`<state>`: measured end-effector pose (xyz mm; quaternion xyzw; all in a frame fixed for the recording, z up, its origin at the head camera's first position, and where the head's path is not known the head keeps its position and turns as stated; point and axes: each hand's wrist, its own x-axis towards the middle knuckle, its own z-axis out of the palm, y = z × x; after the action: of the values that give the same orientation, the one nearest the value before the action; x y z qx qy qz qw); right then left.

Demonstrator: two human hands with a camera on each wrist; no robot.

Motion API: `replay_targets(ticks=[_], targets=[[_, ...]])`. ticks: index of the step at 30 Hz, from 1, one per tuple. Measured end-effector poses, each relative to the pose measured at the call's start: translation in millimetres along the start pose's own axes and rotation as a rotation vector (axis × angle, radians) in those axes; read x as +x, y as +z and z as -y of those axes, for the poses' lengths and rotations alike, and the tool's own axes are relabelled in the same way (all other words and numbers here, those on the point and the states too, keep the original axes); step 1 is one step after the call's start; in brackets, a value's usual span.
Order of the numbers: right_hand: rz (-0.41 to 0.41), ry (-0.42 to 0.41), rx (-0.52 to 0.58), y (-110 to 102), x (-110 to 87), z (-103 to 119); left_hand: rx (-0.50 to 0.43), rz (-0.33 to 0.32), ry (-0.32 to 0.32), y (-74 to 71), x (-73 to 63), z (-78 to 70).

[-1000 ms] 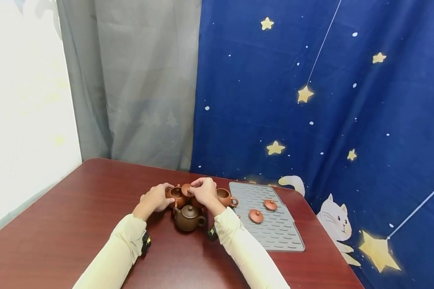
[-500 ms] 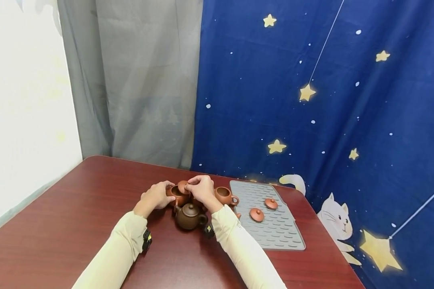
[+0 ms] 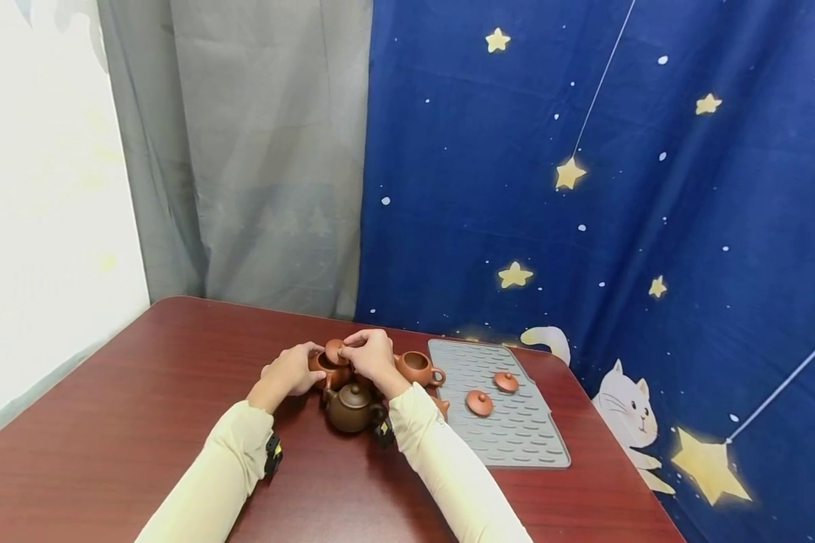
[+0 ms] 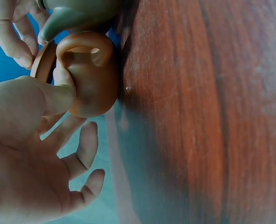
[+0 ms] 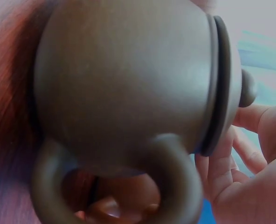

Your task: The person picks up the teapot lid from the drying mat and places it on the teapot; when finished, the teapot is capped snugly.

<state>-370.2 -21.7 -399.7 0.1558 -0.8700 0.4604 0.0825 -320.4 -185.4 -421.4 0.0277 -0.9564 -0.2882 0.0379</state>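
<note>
My left hand holds a small reddish-brown clay teapot from its left side. In the left wrist view the thumb lies against that teapot by its handle, with other fingers behind it. A matching lid is pinched at its knob by my right hand. The lid stands tilted over the teapot's opening. Just nearer to me sits a dark brown teapot with its lid on. It fills most of the right wrist view and hides the right fingertips there.
A lidless reddish teapot stands right of the right hand, and part of another reddish piece shows by the sleeve. Two loose lids, a nearer one and a farther one, lie on a grey ridged mat. All rest on a reddish wooden table.
My right hand has carried the lid a little to the left, over the opening of the teapot in my left hand. The left hand has kept its hold.
</note>
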Motion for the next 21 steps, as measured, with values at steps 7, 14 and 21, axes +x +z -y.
replay_targets(ticks=[7, 14, 21], targets=[[0.012, 0.001, -0.016, 0.5, 1.0, 0.8, -0.004, -0.003, 0.004, 1.4, 0.1, 0.8], [0.045, 0.013, -0.020, 2.5, -1.4, 2.5, 0.003, -0.003, 0.006, 1.2, -0.1, 1.0], [0.056, -0.037, -0.033, 8.0, -1.0, -1.1, 0.010, -0.002, 0.004, 0.2, 0.2, 0.3]])
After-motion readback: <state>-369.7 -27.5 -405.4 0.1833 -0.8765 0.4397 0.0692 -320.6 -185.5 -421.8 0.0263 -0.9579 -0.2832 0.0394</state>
